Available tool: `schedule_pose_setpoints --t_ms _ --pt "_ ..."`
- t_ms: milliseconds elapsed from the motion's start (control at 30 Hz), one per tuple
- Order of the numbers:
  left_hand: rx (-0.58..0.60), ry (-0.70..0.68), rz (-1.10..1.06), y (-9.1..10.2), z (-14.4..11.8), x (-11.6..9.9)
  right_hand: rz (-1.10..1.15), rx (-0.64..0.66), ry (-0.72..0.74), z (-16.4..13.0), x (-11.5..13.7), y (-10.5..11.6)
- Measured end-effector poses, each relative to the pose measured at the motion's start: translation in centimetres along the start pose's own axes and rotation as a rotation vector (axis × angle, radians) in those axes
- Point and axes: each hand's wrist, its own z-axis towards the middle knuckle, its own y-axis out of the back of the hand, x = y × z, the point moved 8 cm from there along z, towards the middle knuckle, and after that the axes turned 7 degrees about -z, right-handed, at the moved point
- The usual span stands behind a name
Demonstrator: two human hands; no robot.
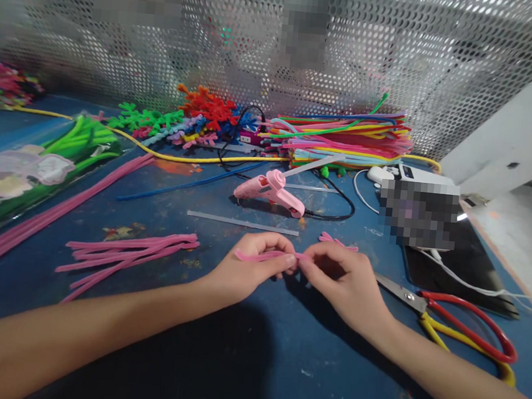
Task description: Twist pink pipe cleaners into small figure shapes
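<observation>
Between my two hands is a pink pipe cleaner [267,257], pinched at its right part by both. My left hand [253,264] is closed on it with thumb and fingertips, and a free end lies across the hand to the left. My right hand [345,279] pinches it just beside the left fingertips, where the fingers hide its end. Behind the right hand lie short pink pipe cleaner pieces [332,239], partly covered. A bundle of cut pink pipe cleaners [133,256] rests left of my left hand.
A pink glue gun [271,190] with a black cord lies beyond my hands, a glue stick [242,223] before it. Scissors [407,296] with red and yellow handles are at right, near a black tablet [455,287]. Pipe cleaner piles [342,135] line the perforated metal panel [243,47].
</observation>
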Motion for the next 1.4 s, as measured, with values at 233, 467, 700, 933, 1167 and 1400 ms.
schedule_pose_setpoints --t_ms 233,467,700,933,1167,1400 --pt "0.055 0.021 0.044 -0.4 -0.1 0.0 -0.067 0.043 0.121 0.2 0.9 0.4" --pt "0.09 -0.005 0.138 -0.5 -0.1 -0.2 -0.093 0.049 0.148 0.3 1.2 0.6" --pt "0.116 -0.113 0.434 -0.7 -0.7 -0.4 0.146 0.276 -0.139 0.5 -1.6 -0.8" --pt "0.206 -0.11 0.502 -1.3 -0.9 -0.1 0.14 0.44 -0.145 0.5 -1.6 -1.3" --pt "0.112 -0.058 0.405 -1.2 -0.7 -0.1 -0.048 0.141 -0.025 0.5 -0.8 -0.2" --pt "-0.017 0.055 -0.009 0.3 0.2 0.7 0.106 0.131 -0.001 0.7 -0.6 -0.2"
